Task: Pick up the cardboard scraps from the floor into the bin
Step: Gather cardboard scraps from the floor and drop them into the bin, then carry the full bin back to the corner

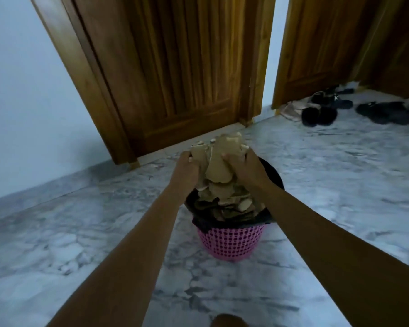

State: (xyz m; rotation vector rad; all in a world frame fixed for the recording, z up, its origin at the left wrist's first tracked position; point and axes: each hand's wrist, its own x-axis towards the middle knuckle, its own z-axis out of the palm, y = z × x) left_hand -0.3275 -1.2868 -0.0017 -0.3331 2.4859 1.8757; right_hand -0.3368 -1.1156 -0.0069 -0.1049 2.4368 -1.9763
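A pink mesh bin (pixel 231 241) with a black liner stands on the marble floor in the middle of the view. Above its mouth I hold a thick bundle of tan cardboard scraps (pixel 220 156) between both hands. My left hand (pixel 187 166) grips the bundle's left side and my right hand (pixel 243 164) grips its right side. More scraps (pixel 229 204) lie piled inside the bin, some of them dropping from the bundle. No loose scraps show on the floor around the bin.
A closed wooden door (pixel 165 74) stands just behind the bin, and a second wooden door (pixel 316 48) is at the right. Several dark shoes and sandals (pixel 321 114) lie on the floor at the back right. Grey marble floor (pixel 81 232) surrounds the bin.
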